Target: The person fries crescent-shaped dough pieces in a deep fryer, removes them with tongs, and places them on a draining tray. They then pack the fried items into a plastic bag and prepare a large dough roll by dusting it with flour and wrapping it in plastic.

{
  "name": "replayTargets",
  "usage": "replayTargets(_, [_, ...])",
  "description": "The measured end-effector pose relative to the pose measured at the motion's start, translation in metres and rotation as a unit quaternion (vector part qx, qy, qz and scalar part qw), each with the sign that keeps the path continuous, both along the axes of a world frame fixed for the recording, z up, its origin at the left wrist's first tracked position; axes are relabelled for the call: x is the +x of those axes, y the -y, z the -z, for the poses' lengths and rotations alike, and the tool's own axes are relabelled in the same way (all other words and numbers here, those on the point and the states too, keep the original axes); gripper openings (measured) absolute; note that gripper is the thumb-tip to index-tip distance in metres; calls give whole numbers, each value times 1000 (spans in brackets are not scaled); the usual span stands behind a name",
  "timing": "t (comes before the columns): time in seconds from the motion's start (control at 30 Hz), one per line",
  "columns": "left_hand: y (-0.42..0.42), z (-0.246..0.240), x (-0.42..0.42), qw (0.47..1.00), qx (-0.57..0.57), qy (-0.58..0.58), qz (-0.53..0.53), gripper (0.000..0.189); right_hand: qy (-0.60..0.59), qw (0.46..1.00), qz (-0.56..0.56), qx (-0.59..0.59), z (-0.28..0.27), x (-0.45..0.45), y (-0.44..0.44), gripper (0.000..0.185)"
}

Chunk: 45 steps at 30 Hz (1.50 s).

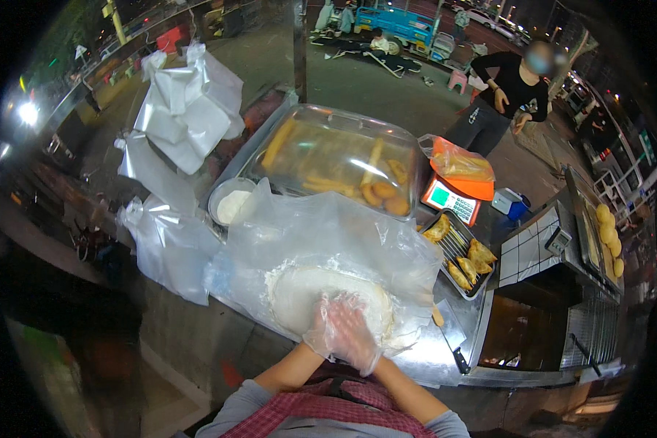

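Note:
A large floured slab of dough (306, 293) lies on a clear plastic sheet (328, 224) spread over the metal worktop (416, 364). Thin clear plastic gloves cover both hands. My left hand (322, 327) rests flat on the near part of the dough, its inner side partly hidden by the other hand. Overlapping it, my right hand (353, 334) also presses flat with the fingers stretched forward. Neither hand grips anything. Loose flour is scattered around the dough's edge.
A knife (460, 358) lies right of the dough. Beyond are fried pastries (461, 269) on a rack tray, a digital scale (451, 200), a clear food cover (334, 148), a flour bowl (232, 205) and hanging plastic bags (186, 109). Hot oil fryer (525, 334) stands right; a masked person (509, 87) stands opposite.

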<state>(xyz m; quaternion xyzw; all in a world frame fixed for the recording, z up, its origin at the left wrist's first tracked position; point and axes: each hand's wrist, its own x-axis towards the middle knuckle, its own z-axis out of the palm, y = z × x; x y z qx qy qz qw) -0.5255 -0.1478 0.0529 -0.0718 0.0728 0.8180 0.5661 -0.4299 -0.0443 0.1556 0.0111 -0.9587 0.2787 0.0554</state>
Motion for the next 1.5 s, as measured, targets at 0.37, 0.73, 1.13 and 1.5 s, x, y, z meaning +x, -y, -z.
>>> replayTargets(0.37, [38, -90, -60, 973, -203, -109, -10, 77, 430, 860, 258, 94, -59, -111, 28, 78])
replayTargets(0.73, [36, -62, -119, 976, 115, -180, 48, 61, 168, 918, 247, -259, -32, -158, 105, 71])
replayTargets(1.13, [67, -56, -121, 939, -161, -299, -60, 65, 91, 946, 206, -234, -7, -172, 116, 76])
replayTargets(1.5, [80, -72, -146, 974, -185, -107, -78, 62, -69, 994, -9, 85, -11, -150, 65, 63])
